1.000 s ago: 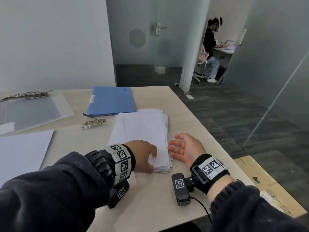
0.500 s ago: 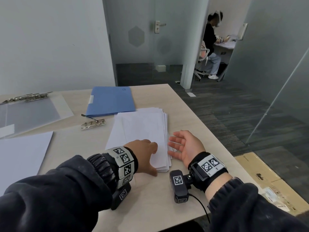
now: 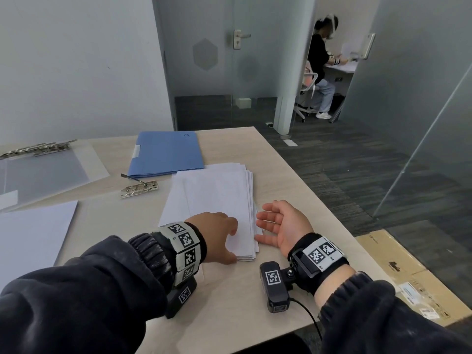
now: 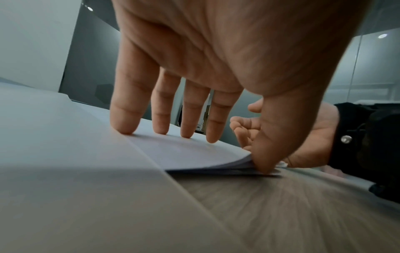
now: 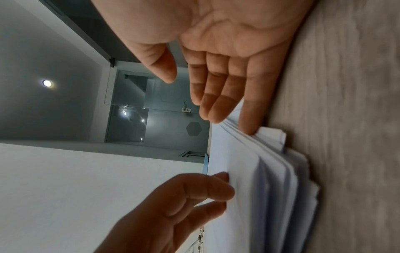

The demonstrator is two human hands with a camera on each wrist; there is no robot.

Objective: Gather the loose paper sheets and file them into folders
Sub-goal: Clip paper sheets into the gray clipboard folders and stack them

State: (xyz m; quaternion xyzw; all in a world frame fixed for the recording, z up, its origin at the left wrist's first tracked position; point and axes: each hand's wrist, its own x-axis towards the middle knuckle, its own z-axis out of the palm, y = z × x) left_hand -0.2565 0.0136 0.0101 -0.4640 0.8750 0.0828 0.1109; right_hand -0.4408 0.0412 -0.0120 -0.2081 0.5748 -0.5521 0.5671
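A stack of white paper sheets [image 3: 217, 198] lies on the wooden table [image 3: 281, 180], its right edges fanned unevenly. My left hand [image 3: 217, 233] rests on the stack's near end. In the left wrist view its fingers [image 4: 127, 119] press straight down on the top sheet and the thumb pushes against the near corner of the stack [image 4: 190, 154]. My right hand [image 3: 281, 226] stands on its edge, palm facing left, with straight fingers [image 5: 249, 111] against the stack's right side [image 5: 270, 171]. A closed blue folder [image 3: 166, 154] lies just beyond the stack.
A clear folder [image 3: 46, 172] with metal clips lies at the far left, and a loose metal clip [image 3: 139, 189] sits in front of the blue folder. A single white sheet [image 3: 30, 231] lies at the left. The table's right edge is close to my right hand; a cardboard box [image 3: 408, 272] sits on the floor beyond.
Both hands stay at the stack as before. Only the view has shifted slightly.
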